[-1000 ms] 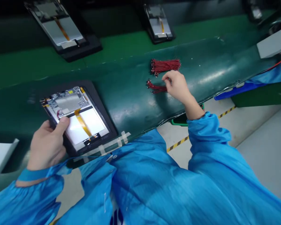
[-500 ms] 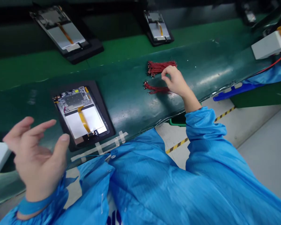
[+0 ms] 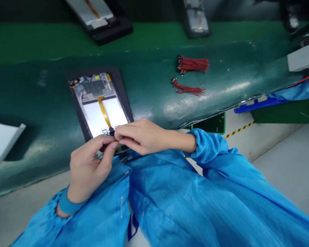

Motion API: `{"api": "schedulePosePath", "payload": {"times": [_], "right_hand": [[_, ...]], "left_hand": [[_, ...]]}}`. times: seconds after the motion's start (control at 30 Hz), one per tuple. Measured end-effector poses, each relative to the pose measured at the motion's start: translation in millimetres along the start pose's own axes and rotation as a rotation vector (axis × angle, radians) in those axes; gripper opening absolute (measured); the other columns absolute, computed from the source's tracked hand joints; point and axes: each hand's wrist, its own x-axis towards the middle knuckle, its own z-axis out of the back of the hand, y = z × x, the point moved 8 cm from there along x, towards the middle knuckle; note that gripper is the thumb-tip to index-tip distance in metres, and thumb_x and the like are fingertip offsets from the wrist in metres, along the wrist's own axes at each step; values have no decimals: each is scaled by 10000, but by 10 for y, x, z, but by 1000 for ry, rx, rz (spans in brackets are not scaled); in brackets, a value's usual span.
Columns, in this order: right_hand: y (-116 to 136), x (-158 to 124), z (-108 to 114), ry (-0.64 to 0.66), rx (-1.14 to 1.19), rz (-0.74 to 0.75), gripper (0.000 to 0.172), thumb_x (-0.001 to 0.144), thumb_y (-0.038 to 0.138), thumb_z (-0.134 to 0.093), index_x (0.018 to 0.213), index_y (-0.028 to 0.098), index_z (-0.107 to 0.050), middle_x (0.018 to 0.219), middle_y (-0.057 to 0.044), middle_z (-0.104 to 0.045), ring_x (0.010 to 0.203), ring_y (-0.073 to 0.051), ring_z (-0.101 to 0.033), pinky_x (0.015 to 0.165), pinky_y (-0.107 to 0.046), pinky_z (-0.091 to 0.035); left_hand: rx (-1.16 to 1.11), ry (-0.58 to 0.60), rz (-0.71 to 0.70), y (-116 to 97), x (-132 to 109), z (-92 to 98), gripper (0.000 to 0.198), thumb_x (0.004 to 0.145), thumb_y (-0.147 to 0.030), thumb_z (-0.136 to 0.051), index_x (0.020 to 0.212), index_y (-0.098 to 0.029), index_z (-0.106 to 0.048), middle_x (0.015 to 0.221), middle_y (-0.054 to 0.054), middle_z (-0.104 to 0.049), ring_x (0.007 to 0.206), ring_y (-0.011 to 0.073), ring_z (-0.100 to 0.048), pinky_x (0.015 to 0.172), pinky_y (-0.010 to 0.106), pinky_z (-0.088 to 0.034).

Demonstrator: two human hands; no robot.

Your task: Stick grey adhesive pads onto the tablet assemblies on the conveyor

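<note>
Hands: left hand (image 3: 89,168) and right hand (image 3: 144,137) meet at the tablet's lower edge, fingertips (image 3: 114,145) curled shut right by a tiny dark bit (image 3: 111,131); can't tell if it's gripped.
Tablet: opened silver-and-white tablet (image 3: 100,106) lies just past the fingers, seated in a black rectangular tray (image 3: 74,99), probably to keep it steady.
Wires: two thin red bundles (image 3: 193,64) lie off on the dark green bench (image 3: 149,113).

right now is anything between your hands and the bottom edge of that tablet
Nothing visible stands in the way. Your left hand and right hand are at the lower edge of the open tablet, fingertips meeting by the small dark part at the end of its orange ribbon cable.
</note>
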Motion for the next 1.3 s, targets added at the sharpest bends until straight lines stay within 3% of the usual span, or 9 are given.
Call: {"api": "schedulePosePath", "payload": {"times": [0.13, 0.3, 0.43, 0.53, 0.67, 0.8, 0.87, 1.0, 1.3], "right_hand": [[41, 38, -181, -111, 143, 37, 170, 1085, 243, -422, 983, 217, -556, 974, -40, -716, 875, -152, -635, 769, -275, -445], [37, 24, -451, -79, 190, 2, 95, 1017, 195, -536, 933, 220, -572, 797, 22, -661, 695, -112, -590, 650, -244, -426], [23, -11, -504, -179, 85, -24, 75, 1015, 200, -550, 964, 216, -601, 849, 1, -699, 675, -110, -572, 612, -252, -408], [-32, -13, -431, -227, -77, -23, 112, 1012, 193, -527, 961, 211, -625, 831, -7, -706, 663, -114, -565, 610, -261, -389], [-368, 11, -234, -197, -111, -227, 100, 970, 208, -547, 890, 206, -607, 651, 45, -571, 552, -98, -470, 579, -252, -338], [-550, 74, -182, -46, -71, -271, 79, 917, 175, -571, 849, 203, -600, 593, 70, -475, 535, -95, -404, 602, -263, -303], [-584, 102, -171, -22, -78, -277, 85, 913, 161, -567, 847, 202, -602, 587, 72, -455, 541, -99, -392, 616, -270, -297], [-598, 148, -173, -5, -72, -282, 77, 917, 166, -574, 856, 205, -600, 575, 78, -422, 539, -107, -378, 619, -272, -295], [-586, 208, -146, 29, -42, -249, 81, 916, 155, -555, 861, 208, -581, 577, 82, -421, 528, -106, -373, 618, -268, -305]], "left_hand": [[-136, 0, 127, 139, -281, 81, 53, 947, -236, -704, 901, -214, -691, 731, -45, -688, 550, 75, -552, 546, 200, -450], [-276, 22, 285, 363, -585, 3, 50, 955, -245, -696, 974, -213, -662, 746, -43, -663, 563, 73, -565, 517, 191, -441], [-243, -7, 301, 452, -638, -47, 100, 967, -211, -670, 872, -207, -639, 692, -64, -628, 525, 55, -515, 499, 194, -393], [-245, -23, 311, 526, -604, -88, 36, 971, -216, -669, 938, -213, -654, 714, -69, -638, 545, 61, -539, 529, 211, -425], [-83, -122, 232, 610, -532, -17, 283, 956, -218, -661, 1239, -222, -649, 981, 10, -716, 761, 137, -636, 738, 318, -561], [171, -177, 44, 568, -474, 20, 232, 925, -245, -663, 1153, -236, -707, 1269, 113, -666, 1214, 316, -600, 988, 530, -557], [230, -164, 7, 567, -463, -16, 236, 918, -241, -670, 1149, -256, -715, 1380, 112, -611, 1311, 349, -539, 1047, 594, -530], [244, -176, -51, 546, -467, -72, 232, 917, -221, -668, 1139, -273, -711, 1435, 103, -566, 1378, 362, -478, 1120, 667, -472], [293, -99, -38, 552, -435, -153, 186, 996, -263, -597, 1116, -261, -739, 1454, 86, -559, 1426, 296, -438, 1169, 599, -491]]}}
